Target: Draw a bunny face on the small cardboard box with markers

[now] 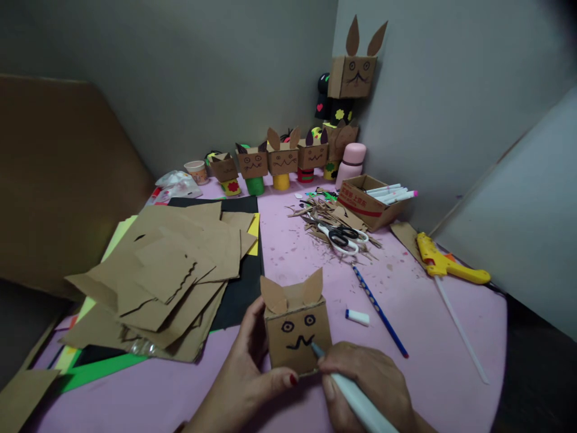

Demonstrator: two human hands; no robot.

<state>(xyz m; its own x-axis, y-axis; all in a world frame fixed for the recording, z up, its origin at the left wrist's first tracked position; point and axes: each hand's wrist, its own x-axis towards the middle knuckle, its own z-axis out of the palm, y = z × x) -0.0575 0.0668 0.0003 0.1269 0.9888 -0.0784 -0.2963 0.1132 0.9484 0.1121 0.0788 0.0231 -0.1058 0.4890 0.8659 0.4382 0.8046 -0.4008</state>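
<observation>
In the head view a small cardboard box with two pointed ears sits on the table in front of me. Two round eyes and a wavy mouth are drawn on its face in dark ink. My left hand grips the box from its left side, thumb along the lower edge. A white marker is held in my right hand, its tip touching or very close to the right end of the mouth line. The marker's cap lies on the table to the right of the box.
Cardboard sheets are piled at left on black paper. Beyond lie scissors, scraps and a box of markers. A blue pencil and yellow glue gun lie at right. Several animal-faced box figures stand along the wall.
</observation>
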